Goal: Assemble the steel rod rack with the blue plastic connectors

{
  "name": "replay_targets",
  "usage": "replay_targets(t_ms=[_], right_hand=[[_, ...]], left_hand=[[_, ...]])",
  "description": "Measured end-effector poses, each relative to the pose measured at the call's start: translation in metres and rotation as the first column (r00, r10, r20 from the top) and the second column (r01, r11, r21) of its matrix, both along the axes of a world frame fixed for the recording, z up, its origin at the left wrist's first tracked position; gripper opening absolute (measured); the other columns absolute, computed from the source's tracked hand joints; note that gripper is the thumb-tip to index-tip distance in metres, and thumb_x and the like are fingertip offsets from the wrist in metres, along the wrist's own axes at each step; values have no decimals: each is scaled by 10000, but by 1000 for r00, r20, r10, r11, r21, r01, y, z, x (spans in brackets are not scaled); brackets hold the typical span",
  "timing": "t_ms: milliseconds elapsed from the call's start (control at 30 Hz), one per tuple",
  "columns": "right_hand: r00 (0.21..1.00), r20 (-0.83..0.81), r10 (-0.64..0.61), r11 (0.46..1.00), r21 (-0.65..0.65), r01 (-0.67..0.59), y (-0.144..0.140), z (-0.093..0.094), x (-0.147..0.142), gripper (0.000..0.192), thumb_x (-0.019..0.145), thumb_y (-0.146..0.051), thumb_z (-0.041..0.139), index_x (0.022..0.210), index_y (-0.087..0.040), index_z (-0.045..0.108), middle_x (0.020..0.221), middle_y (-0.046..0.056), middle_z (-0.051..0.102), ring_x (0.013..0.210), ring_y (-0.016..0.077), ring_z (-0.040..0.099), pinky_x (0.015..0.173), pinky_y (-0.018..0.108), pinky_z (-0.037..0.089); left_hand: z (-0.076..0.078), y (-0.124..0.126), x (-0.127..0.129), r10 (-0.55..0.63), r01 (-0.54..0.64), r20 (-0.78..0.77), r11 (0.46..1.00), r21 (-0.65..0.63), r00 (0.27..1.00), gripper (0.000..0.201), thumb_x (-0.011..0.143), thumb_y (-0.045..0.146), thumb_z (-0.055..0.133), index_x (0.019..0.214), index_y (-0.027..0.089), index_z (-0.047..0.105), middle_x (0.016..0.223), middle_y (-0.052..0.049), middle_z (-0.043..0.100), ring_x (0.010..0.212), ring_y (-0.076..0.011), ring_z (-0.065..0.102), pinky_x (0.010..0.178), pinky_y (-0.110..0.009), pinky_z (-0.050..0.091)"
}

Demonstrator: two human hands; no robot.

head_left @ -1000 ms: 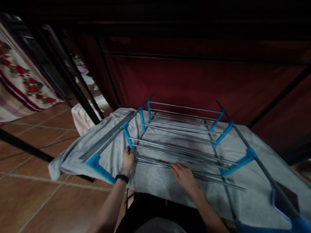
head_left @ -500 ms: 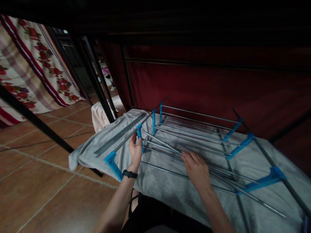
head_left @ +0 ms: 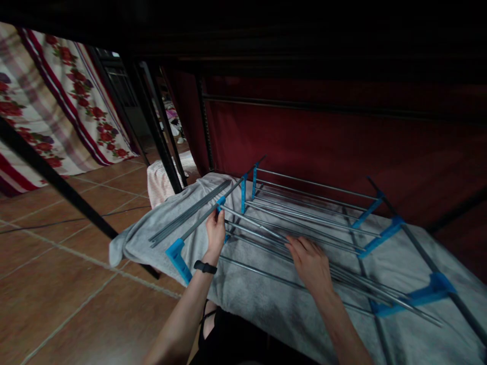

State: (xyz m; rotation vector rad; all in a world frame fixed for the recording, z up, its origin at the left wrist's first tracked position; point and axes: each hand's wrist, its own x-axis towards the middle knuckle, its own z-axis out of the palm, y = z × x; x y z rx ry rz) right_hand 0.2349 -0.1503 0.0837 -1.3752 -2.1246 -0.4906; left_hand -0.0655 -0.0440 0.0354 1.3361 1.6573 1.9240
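Observation:
A rack of thin metal rods with blue plastic connectors lies on a grey blanket. My left hand is closed around a blue connector on the left dark pole, its wrist in a black band. With bent fingers, my right hand grips a metal rod along its length. One end of that rod meets the connector at my left hand; whether it is seated there I cannot tell. Its other end sticks out past the right-hand blue connector.
Several loose grey poles lie on the blanket at left. A black metal post and a slanting black bar stand to the left. A dark red cloth hangs behind, and a dark surface spans overhead.
The rod in my right hand has swung slightly, its far right end moving up. My left fingers have shifted a little on the connector. The view has moved slightly.

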Motion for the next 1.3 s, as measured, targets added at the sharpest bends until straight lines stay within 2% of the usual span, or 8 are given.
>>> replay_targets(t_ms=[233,800,1033,1300], right_hand=[[999,36,18,999,-36,-16,8,1,5,277,1047,-298,489,1190,-210,710,924,53,721,831,183,656,769,300,448],[999,35,38,999,-2,-38,9,2,8,291,1056,-322,470,1175,-234,721,905,53,723,792,166,657,756,302,446],[998,52,32,999,-3,-32,7,3,6,286,1055,-311,476,1189,-228,715,914,48,726,800,172,658,769,303,433],[999,45,24,998,-64,-21,19,8,4,260,1046,-304,492,1170,-247,714,937,42,734,818,168,664,737,293,442]], left_hand=[[1,0,0,3,-3,-20,1000,-5,1000,320,923,347,562,1130,147,702,1168,-131,740,1119,-286,674,1059,-449,492],[-2,0,-1,11,-11,-10,1000,15,1000,315,922,349,573,1145,171,705,1195,-118,741,1139,-282,672,1066,-443,498],[-5,0,-1,1,-1,-5,1000,-6,1000,348,929,366,564,1166,150,697,1222,-148,723,1153,-292,669,1087,-453,476],[-5,2,1,38,-38,-2,999,1,999,338,927,397,557,1146,179,693,1195,-132,729,1154,-281,667,1099,-437,471]])
